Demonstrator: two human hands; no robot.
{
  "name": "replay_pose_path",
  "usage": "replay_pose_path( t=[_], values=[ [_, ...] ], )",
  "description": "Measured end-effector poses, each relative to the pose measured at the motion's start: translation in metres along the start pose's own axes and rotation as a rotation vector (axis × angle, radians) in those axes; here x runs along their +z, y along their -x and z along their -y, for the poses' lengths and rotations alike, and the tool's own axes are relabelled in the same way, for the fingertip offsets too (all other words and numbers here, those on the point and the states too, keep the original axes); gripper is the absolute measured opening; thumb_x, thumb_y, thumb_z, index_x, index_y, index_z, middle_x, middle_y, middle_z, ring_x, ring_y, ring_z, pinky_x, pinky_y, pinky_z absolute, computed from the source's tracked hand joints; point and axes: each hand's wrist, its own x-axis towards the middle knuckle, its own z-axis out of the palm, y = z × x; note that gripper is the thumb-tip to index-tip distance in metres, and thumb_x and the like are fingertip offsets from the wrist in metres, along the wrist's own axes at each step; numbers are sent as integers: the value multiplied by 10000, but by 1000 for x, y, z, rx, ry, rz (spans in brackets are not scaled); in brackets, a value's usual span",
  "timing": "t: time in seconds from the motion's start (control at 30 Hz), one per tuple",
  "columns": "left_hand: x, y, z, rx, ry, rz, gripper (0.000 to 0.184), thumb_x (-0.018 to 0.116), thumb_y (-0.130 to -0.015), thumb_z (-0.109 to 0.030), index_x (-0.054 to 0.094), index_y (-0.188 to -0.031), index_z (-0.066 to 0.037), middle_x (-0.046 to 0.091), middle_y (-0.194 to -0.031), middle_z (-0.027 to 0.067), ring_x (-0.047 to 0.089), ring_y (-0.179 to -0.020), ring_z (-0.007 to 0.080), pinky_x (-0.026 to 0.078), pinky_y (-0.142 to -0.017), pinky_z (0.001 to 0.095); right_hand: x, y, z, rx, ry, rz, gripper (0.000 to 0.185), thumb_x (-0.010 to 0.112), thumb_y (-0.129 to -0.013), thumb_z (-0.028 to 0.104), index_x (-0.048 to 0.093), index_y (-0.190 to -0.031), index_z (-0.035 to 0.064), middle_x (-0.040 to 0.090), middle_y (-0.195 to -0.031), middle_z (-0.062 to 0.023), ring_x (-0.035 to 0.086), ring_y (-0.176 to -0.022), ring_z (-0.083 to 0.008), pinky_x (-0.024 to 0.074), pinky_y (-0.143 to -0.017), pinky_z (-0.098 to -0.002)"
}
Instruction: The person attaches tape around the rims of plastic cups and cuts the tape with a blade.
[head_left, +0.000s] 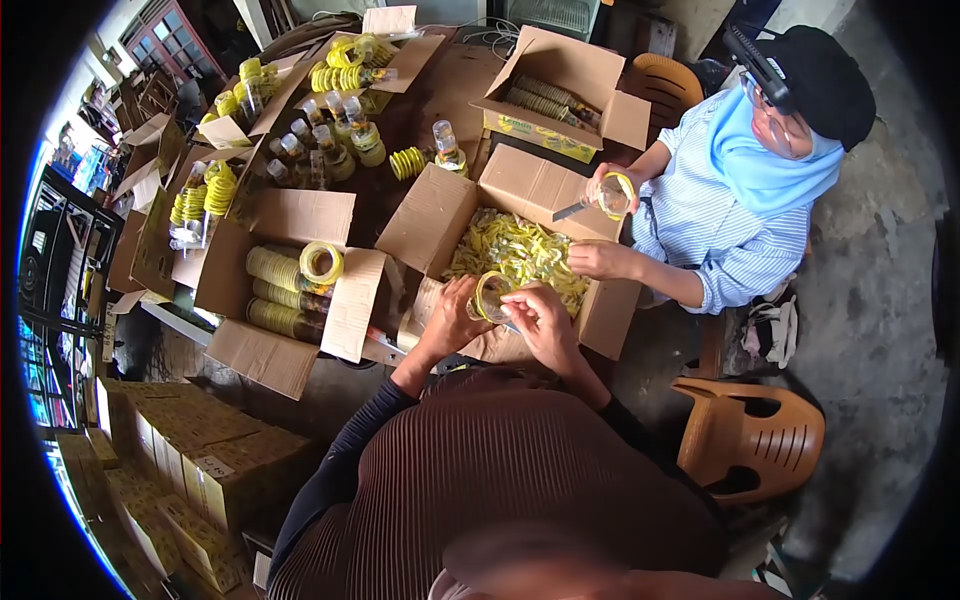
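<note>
My left hand (455,318) is closed around a yellow-rimmed ring (490,297) with a translucent wall, tilted so that its opening shows. Beside the ring, my right hand (541,322) has its fingers pinched together near the rim; a thin pale edge shows under them, too small to name. Both hands are over the near side of an open cardboard box (430,220) filled with yellow and whitish scraps (515,248). Across that box, a co-worker's hand (612,185) holds a similar ring together with a knife (570,211), while their other hand (600,260) is over the scraps.
At the left, an open box (270,215) holds stacks of yellow rings (275,268). Clear bottles (362,135) and more ring stacks stand farther back. A second box of rings (560,140) is at the far side. A brown plastic chair (750,440) stands at right.
</note>
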Motion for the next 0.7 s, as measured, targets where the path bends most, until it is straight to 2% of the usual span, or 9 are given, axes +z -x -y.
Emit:
replay_pose_path(
  t=[0.07,0.1,0.23,0.33,0.43,0.53,0.6,0.67,0.7],
  values=[
    [-3,-2,-4,-80,-67,59,736,856,-634,-266,515,-1209,42,556,-1223,249,507,-1180,424,398,-998,475,2,-2,1,-79,26,79,167,702,-818,57,629,-967,35,618,-887,-91,610,-805,-231,512,-663,-317],
    [-5,-4,-3,-79,-68,56,736,856,-634,-266,515,-1209,42,556,-1223,249,507,-1180,424,398,-998,475,3,-3,3,-84,-4,95,188,708,-813,21,644,-988,41,595,-882,-71,586,-775,-188,489,-667,-297],
    [-13,-12,-5,-147,35,158,727,838,-651,-288,529,-1226,33,563,-1217,238,518,-1172,397,397,-995,444,5,-5,4,-47,-67,119,184,702,-819,20,640,-992,34,595,-869,-71,583,-761,-186,488,-675,-294],
    [-16,-12,3,-166,109,207,720,836,-659,-267,525,-1238,28,568,-1209,229,524,-1165,386,411,-983,426,4,-4,-6,-17,-62,93,223,692,-810,-2,628,-1021,30,599,-915,-81,588,-806,-198,490,-711,-305],
    [-26,-18,-2,-158,208,310,740,838,-655,-232,501,-1263,23,562,-1221,219,526,-1165,375,421,-976,411,-4,-9,0,-97,100,104,398,672,-779,-29,601,-1164,45,575,-1077,-113,551,-1009,-274,455,-885,-376],
    [-26,-22,7,-170,320,463,804,845,-639,-189,450,-1311,11,543,-1255,199,513,-1188,347,420,-986,399,-5,-15,12,-144,84,139,435,674,-776,-24,595,-1197,51,571,-1101,-114,537,-1042,-287,435,-920,-390],
    [-21,-20,15,-73,247,578,810,841,-640,-191,443,-1316,8,537,-1267,181,480,-1223,335,382,-1020,412,-5,-14,11,-145,96,160,392,678,-779,-22,622,-1159,54,585,-1076,-101,553,-1013,-275,452,-884,-385],
    [-19,-16,20,-39,313,582,810,832,-635,-172,443,-1327,-14,526,-1290,166,448,-1259,332,333,-1049,443,-2,-9,-3,-87,81,250,290,674,-791,-18,656,-1072,48,605,-1005,-89,570,-962,-278,467,-840,-381],
    [-25,-22,9,-13,208,588,799,827,-639,-170,451,-1330,-31,516,-1306,157,447,-1261,332,314,-1061,447,-1,-8,-7,-74,70,178,202,660,-808,-35,668,-996,37,613,-922,-81,604,-846,-235,494,-736,-341]
  ],
)
